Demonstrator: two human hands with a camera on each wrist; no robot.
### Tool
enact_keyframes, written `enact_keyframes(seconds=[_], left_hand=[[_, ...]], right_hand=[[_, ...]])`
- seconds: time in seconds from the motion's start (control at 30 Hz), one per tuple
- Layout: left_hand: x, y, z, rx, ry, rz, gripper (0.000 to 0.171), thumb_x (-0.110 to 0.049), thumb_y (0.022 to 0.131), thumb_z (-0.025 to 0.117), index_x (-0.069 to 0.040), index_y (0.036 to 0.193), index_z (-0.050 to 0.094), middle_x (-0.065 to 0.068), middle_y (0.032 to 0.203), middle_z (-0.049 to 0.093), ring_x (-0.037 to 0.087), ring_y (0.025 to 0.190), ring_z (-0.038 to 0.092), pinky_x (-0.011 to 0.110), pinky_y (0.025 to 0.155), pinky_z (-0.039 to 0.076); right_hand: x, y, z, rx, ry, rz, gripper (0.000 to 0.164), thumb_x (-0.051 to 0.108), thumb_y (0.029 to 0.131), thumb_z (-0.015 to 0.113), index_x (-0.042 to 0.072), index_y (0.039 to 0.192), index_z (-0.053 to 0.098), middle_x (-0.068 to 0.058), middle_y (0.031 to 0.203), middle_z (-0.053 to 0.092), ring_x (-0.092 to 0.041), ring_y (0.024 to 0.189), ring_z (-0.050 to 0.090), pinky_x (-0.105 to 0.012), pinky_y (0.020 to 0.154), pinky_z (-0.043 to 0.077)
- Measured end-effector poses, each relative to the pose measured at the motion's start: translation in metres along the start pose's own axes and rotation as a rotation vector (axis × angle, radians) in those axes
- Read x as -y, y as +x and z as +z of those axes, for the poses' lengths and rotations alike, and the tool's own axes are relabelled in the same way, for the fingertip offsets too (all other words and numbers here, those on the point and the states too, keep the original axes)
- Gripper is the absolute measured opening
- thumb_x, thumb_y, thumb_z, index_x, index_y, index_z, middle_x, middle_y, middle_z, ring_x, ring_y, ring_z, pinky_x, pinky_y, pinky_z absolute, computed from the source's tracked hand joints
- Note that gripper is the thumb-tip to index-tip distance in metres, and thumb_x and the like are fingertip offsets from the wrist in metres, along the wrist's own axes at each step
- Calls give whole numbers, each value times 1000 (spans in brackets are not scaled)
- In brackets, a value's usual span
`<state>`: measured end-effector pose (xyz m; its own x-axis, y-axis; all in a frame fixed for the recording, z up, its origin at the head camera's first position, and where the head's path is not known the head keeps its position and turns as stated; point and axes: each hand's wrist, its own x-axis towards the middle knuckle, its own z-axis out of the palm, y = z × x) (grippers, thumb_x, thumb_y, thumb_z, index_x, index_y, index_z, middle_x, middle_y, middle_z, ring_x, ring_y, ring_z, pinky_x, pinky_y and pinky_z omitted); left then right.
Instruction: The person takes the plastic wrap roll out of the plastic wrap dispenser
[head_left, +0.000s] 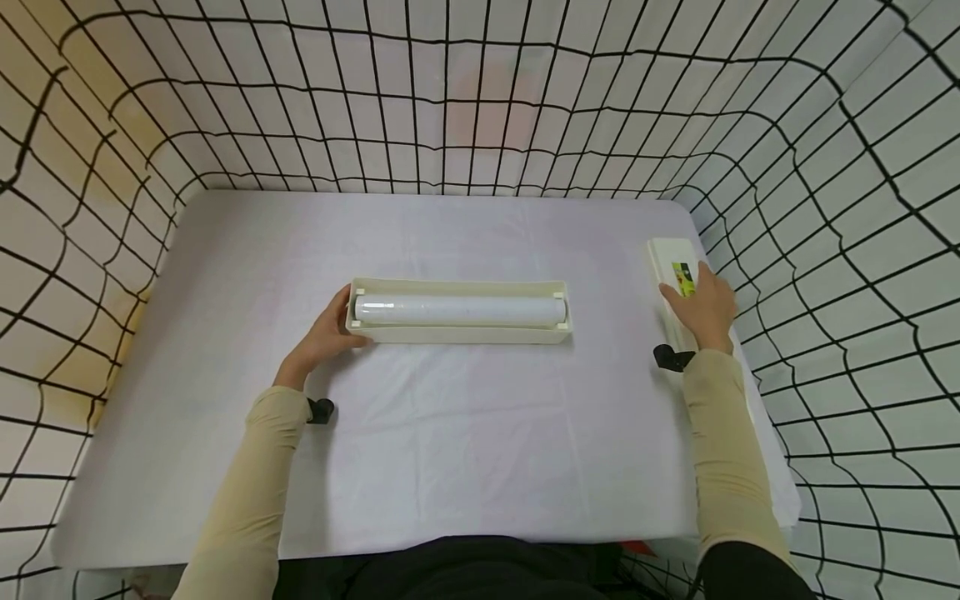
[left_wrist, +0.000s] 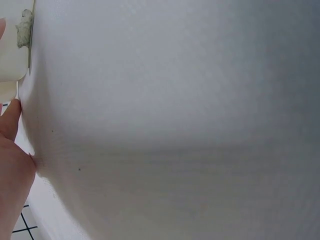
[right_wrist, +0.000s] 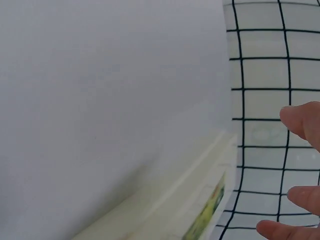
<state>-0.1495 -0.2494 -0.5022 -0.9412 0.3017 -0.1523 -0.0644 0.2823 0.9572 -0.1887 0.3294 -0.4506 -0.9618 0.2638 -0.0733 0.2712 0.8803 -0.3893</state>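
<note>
A long cream plastic-wrap dispenser box (head_left: 465, 335) lies lengthwise across the middle of the table, its top uncovered. Inside it rests a shiny white roll (head_left: 461, 310), apparently cling film. My left hand (head_left: 326, 329) grips the box's left end, thumb on the near side and fingers at the far corner; the left wrist view catches only part of this. Over at the right edge lies a cream lid (head_left: 670, 250) with a green and yellow label (head_left: 683, 279). Above that lid hovers my right hand (head_left: 705, 308), its fingers (right_wrist: 305, 197) spread apart. Part of the lid is hidden under the hand and forearm.
A white cloth covers the table (head_left: 480, 433). Black wire mesh (head_left: 480, 108) rises along the far, left and right sides, and the right hand is close to the right-hand mesh. Dark wrist cameras (head_left: 321, 411) sit on both wrists.
</note>
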Motion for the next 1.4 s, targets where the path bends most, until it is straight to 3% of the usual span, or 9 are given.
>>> enact_keyframes(seconds=[0.17, 0.4, 0.93, 1.4], left_hand=[[-11, -3, 2, 2, -7, 0, 96, 11, 72, 68, -4, 149, 13, 22, 152, 24, 43, 140, 24, 59, 115, 13], [-10, -2, 2, -4, -23, 8, 98, 12, 71, 69, -4, 149, 14, 23, 152, 24, 43, 140, 22, 58, 116, 7], [-11, -3, 3, 4, -48, -1, 98, 13, 71, 69, -4, 149, 13, 22, 153, 22, 42, 142, 19, 57, 117, 7], [-15, -5, 1, 5, 4, -41, 99, 10, 73, 69, -6, 150, 10, 20, 154, 22, 42, 142, 21, 59, 116, 8]], right_hand=[[18, 2, -3, -11, -21, -58, 82, 48, 89, 49, 6, 150, 15, -34, 144, 31, -53, 130, 29, -71, 97, 24], [40, 3, -3, -37, -27, -169, 78, 44, 89, 51, 4, 149, 21, -31, 144, 35, -51, 131, 30, -67, 103, 22], [94, -5, 6, 10, -58, -264, 79, 39, 88, 57, 9, 150, 19, -26, 148, 31, -45, 137, 25, -65, 108, 20], [119, -10, 24, 41, -82, -369, 77, 37, 87, 60, 8, 149, 23, -26, 145, 35, -45, 134, 30, -62, 107, 26]])
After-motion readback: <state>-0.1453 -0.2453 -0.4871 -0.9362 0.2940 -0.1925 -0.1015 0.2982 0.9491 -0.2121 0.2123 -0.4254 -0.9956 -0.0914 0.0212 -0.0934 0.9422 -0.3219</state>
